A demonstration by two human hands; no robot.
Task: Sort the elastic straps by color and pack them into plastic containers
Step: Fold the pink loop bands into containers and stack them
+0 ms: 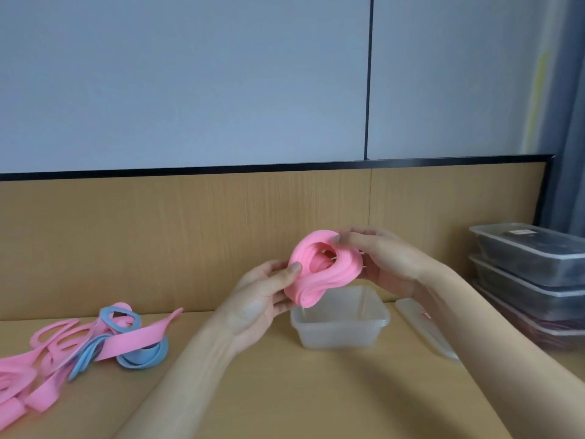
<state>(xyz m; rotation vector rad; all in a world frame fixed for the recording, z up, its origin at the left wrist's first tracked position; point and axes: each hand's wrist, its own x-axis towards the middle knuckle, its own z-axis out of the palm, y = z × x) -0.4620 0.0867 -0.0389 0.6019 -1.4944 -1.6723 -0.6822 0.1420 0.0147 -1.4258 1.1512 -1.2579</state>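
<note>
A thick coiled bundle of pink elastic straps (329,274) hangs in the air just above an open clear plastic container (340,327). My left hand (262,296) grips the bundle's lower left side, thumb on its front. My right hand (383,261) holds its upper right side, fingers curled over the top. A loose pile of pink straps (47,359) mixed with blue straps (142,356) lies on the wooden table at the left.
A clear lid (424,324) lies flat to the right of the open container. A stack of three closed containers (531,280) with dark contents stands at the far right. A wooden back panel (190,242) rises behind the table.
</note>
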